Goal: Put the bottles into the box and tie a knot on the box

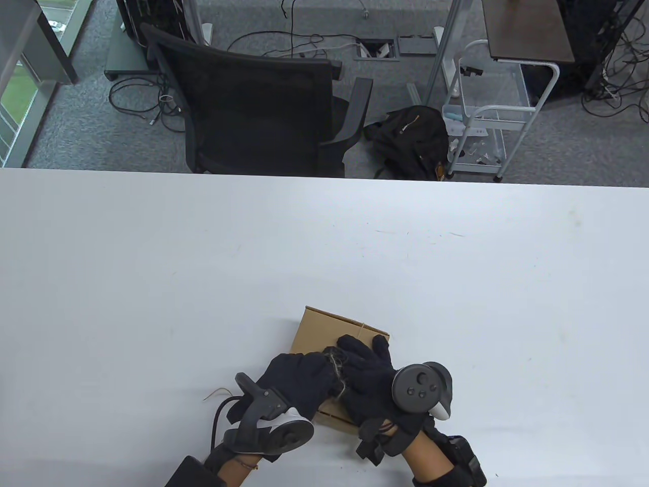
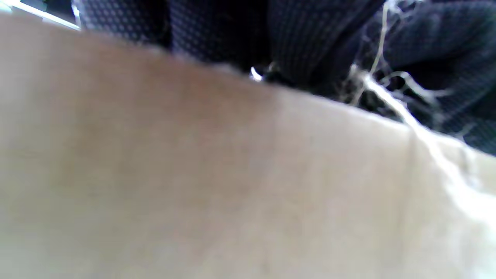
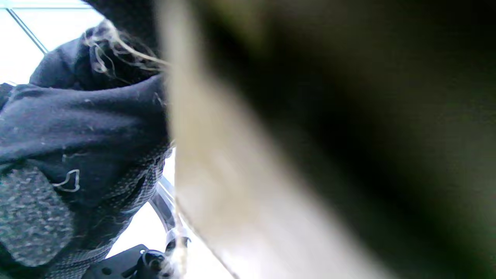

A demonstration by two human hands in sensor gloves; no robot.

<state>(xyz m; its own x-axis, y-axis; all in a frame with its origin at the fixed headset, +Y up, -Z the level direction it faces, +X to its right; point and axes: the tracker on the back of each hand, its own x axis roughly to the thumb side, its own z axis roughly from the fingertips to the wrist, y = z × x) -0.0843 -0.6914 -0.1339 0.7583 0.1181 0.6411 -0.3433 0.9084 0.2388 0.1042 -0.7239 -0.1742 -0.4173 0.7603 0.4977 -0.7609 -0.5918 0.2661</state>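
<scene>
A closed brown cardboard box (image 1: 327,329) lies near the table's front edge, and no bottle shows. Thin twine (image 1: 361,331) crosses its lid and bunches into a frayed tuft (image 1: 335,361) between my two hands. My left hand (image 1: 304,375) rests on the box's near left part, its fingers curled round the tuft. My right hand (image 1: 365,368) lies over the near right part and meets the tuft from the other side. In the left wrist view the blurred box (image 2: 193,174) fills the frame, with twine (image 2: 391,99) against gloved fingers (image 2: 217,31). The right wrist view shows twine (image 3: 112,50) above the other glove.
A loose twine end (image 1: 218,391) trails on the white table (image 1: 152,284) left of my left hand. Beyond the far edge stand a black office chair (image 1: 253,101), a black bag (image 1: 410,137) and a white wire cart (image 1: 487,122) on grey carpet.
</scene>
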